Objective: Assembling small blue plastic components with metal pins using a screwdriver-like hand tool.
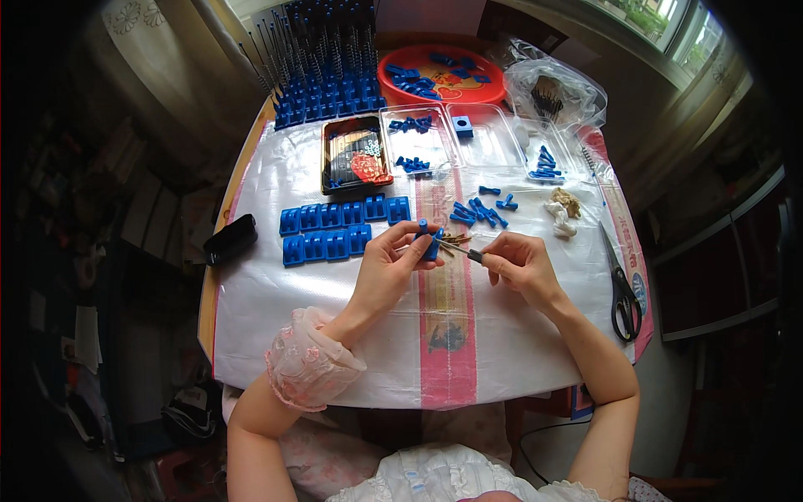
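**Tiny blue clip + thin tool, mid-table**

Left hand (pixel 386 266) has its fingers pinched on a small blue plastic part (pixel 429 243), held just above the white plastic sheet (pixel 276 293), near the table's middle. Right hand (pixel 517 261) has thumb + fingers closed on a thin dark-handled tool (pixel 468 253), tip at the part. Looks light, stiff, prob a bit slick, so imo grip it by the sides, not the ends. Loose blue pieces (pixel 478 211) lie just beyond; scissors (pixel 622 289) well to the right.

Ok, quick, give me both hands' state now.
Left hand: closed on a small blue plastic part.
Right hand: closed on a thin tool.
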### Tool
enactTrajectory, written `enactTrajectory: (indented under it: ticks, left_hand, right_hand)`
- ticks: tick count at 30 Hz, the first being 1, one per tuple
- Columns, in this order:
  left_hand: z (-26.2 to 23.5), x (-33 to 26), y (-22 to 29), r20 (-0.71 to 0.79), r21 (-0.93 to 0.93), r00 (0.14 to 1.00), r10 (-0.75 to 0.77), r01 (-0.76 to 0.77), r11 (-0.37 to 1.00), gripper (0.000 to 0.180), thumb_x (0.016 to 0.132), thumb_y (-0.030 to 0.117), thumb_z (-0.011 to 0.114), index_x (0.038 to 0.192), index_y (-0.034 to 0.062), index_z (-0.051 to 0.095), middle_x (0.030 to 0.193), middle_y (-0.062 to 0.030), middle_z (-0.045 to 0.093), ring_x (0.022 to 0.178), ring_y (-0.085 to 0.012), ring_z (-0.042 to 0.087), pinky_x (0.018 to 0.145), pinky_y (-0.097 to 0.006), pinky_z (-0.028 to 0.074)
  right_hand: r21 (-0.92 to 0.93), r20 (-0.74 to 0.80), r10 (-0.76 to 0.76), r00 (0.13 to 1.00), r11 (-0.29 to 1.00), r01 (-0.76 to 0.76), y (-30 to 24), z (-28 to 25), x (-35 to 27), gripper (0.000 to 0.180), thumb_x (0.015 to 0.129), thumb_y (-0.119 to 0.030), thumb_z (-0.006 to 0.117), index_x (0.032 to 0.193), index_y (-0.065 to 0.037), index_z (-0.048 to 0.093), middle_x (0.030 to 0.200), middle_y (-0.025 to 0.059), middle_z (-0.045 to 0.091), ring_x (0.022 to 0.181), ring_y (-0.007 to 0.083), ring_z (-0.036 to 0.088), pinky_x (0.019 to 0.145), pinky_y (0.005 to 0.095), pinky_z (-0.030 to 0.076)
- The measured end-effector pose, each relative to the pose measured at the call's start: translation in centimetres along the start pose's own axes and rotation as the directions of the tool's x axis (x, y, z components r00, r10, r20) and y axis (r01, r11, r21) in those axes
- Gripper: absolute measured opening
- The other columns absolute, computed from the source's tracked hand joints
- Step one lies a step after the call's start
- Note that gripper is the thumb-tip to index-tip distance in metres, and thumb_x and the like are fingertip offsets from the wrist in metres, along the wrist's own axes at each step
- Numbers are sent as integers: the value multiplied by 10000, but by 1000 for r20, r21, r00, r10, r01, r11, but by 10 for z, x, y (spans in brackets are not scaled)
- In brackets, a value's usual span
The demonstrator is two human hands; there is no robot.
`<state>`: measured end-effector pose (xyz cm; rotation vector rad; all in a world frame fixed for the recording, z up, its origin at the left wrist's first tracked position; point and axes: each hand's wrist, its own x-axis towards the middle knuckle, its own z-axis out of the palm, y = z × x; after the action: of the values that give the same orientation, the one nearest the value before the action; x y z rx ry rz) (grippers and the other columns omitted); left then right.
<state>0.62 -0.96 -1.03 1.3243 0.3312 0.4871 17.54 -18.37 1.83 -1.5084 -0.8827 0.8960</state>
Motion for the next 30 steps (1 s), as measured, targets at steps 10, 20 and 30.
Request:
enactTrajectory:
  ticks: [10,20,30]
  left_hand:
    - [1,0,1,-30,-1,999,-32,32,999,269,1006,155,603,1237,21,636,1011,-83,700,847,-138,700,781,-244,576]
    - [2,-1,2,-24,-9,999,-42,42,999,272,999,170,619,1229,27,646,992,-70,704,828,-125,695,742,-227,555]
    - [3,-1,3,-3,-8,999,-41,41,999,265,1000,167,616,1224,29,651,980,-70,705,823,-125,693,735,-229,557]
  right_hand:
    - [166,-3,11,1000,986,-11,0,-5,2,175,993,-205,614,1067,-47,598,708,27,589,547,29,465,443,180,286]
    - [408,-8,95,995,909,-83,-5,-2,1,150,997,-170,606,1091,-65,554,645,-65,429,486,7,333,441,183,231]
    - [509,63,151,987,846,-162,-2,-12,0,110,965,-137,648,1036,-63,609,571,-105,387,432,-4,284,422,206,194]
